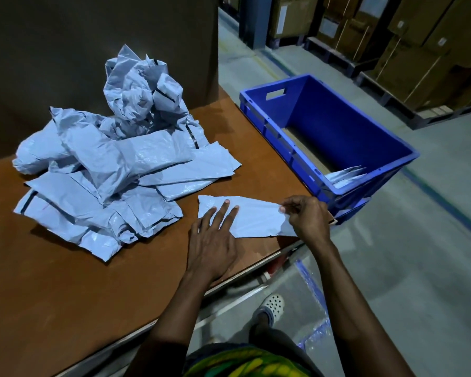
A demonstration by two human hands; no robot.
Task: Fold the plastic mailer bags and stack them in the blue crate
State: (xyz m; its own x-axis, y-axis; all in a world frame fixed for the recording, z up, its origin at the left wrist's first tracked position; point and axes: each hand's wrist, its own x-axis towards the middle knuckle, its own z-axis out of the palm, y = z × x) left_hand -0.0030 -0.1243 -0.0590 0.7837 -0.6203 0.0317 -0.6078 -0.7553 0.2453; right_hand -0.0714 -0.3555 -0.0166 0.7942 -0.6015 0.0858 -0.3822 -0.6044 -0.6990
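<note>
Brown surface [65,281]; dark board [93,36] along its far edge; stacked cardboard boxes [419,50] on pallets [335,57]; white clog [273,306] on grey floor [392,268].

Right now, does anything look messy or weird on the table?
Yes: the pile of mailer bags on the table is crumpled and heaped anyhow. Only the flat bag near the front edge looks tidy.

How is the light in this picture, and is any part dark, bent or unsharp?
Head view: the light is dim, brightest on the bag pressed by the left hand and pinched by the right hand; the pile throws a soft shadow on the table; the corners darken; the wide lens tilts the far boxes, which also look soft.
</note>
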